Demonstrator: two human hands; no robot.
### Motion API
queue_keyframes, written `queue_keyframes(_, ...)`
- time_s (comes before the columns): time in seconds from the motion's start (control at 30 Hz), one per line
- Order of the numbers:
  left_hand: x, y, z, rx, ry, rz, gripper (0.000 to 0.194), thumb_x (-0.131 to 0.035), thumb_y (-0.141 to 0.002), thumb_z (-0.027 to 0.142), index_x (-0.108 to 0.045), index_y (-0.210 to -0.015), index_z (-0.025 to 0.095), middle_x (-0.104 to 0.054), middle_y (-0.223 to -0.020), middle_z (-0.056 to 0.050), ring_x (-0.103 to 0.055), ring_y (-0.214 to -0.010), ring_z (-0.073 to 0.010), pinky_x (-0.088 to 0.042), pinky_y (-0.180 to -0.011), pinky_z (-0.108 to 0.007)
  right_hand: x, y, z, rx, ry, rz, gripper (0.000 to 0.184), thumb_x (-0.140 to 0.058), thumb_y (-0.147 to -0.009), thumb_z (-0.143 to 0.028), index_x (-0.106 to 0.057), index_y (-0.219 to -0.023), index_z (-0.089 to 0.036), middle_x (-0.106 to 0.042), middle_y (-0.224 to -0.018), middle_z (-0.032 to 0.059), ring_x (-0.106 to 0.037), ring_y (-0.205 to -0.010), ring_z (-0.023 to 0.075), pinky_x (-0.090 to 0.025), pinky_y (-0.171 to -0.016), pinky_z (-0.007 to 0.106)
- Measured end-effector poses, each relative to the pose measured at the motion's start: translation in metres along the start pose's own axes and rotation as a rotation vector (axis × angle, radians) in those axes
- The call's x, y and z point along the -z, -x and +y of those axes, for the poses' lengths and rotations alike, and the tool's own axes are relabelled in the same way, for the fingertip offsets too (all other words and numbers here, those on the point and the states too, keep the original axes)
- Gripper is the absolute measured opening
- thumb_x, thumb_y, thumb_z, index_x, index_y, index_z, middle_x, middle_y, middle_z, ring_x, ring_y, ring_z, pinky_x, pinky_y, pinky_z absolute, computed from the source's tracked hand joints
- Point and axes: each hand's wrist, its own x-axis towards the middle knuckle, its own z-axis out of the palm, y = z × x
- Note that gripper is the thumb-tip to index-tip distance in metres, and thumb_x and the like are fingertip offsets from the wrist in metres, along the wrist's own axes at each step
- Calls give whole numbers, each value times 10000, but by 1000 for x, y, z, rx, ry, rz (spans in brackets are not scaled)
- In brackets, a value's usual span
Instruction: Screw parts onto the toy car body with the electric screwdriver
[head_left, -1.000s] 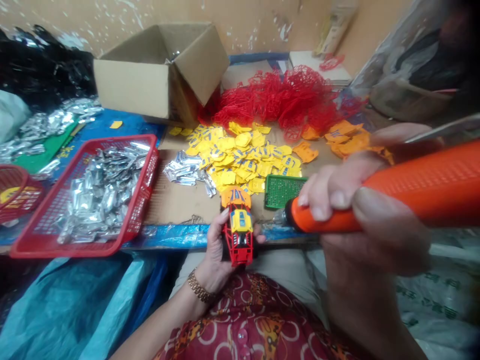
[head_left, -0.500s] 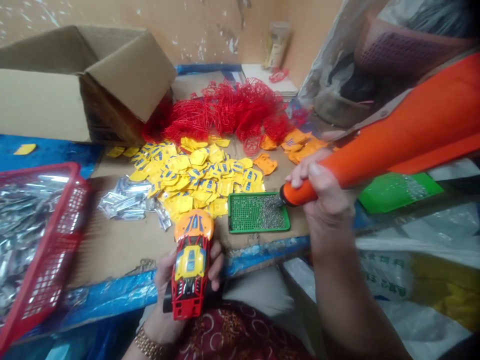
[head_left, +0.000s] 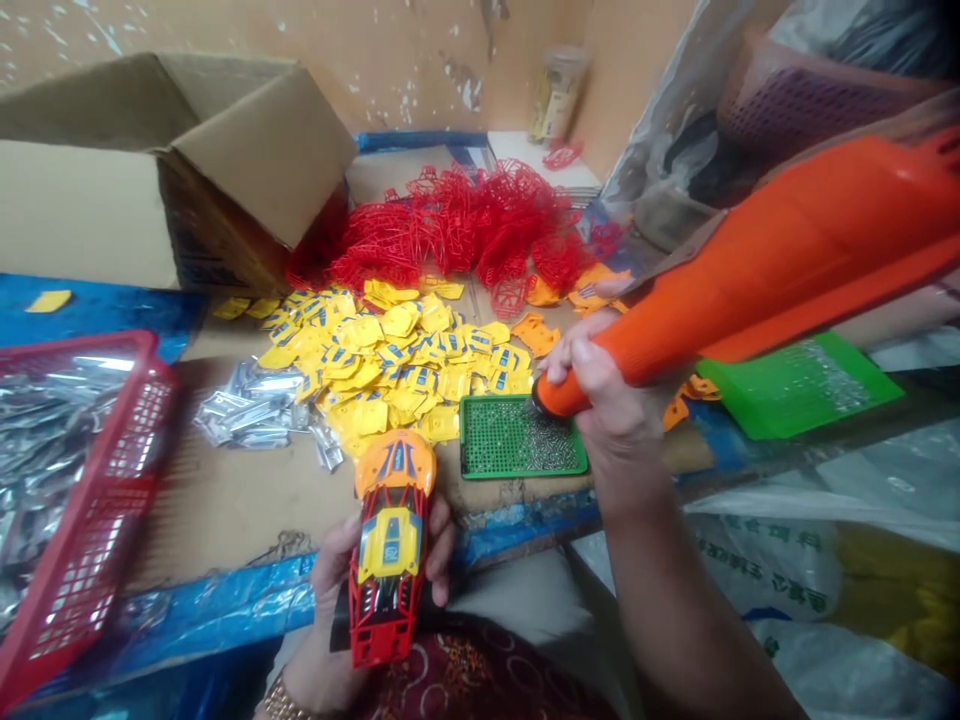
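My left hand (head_left: 341, 585) is wrapped around a toy car body (head_left: 388, 545) with a red cage frame, a yellow roof piece and an orange nose, held over my lap. My right hand (head_left: 600, 385) grips a large orange electric screwdriver (head_left: 750, 270). Its tip points down onto a small green tray (head_left: 517, 445) filled with tiny screws, on the cardboard-covered table edge.
Yellow plastic pieces (head_left: 382, 350) lie heaped mid-table, with red cage frames (head_left: 465, 225) behind and orange pieces (head_left: 589, 285) to the right. A cardboard box (head_left: 150, 170) stands at left, a red basket (head_left: 82, 500) of silver parts lower left. A second green tray (head_left: 799, 385) sits right.
The view swung right. My right hand brought the screwdriver tip down onto the green screw tray. My left hand kept hold of the toy car body, slightly lower in view.
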Motion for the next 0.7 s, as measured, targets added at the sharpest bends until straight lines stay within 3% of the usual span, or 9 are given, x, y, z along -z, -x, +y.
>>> queue_keyframes(0.23,-3,0,-4,-32,38,3,444,-592,-820,453,-657,-1082,100,-605,-897,-109,-578,-687,-166,-581,-566,-295,-6,-1,5,-53,2,56,261,-714,-718,-287,-545,-917,-275,-545,-639,-76,-536,-478,110,-516,-481,294)
queue_keyframes(0.7,-1,0,-3,-5,42,-19,465,-605,-816,467,-661,-1074,84,-586,-904,-104,-573,-719,-166,-586,-591,-297,-7,-1,11,23,-18,48,176,-755,-740,-282,-585,-782,-294,-547,-634,-52,-515,-464,136,-479,-442,327)
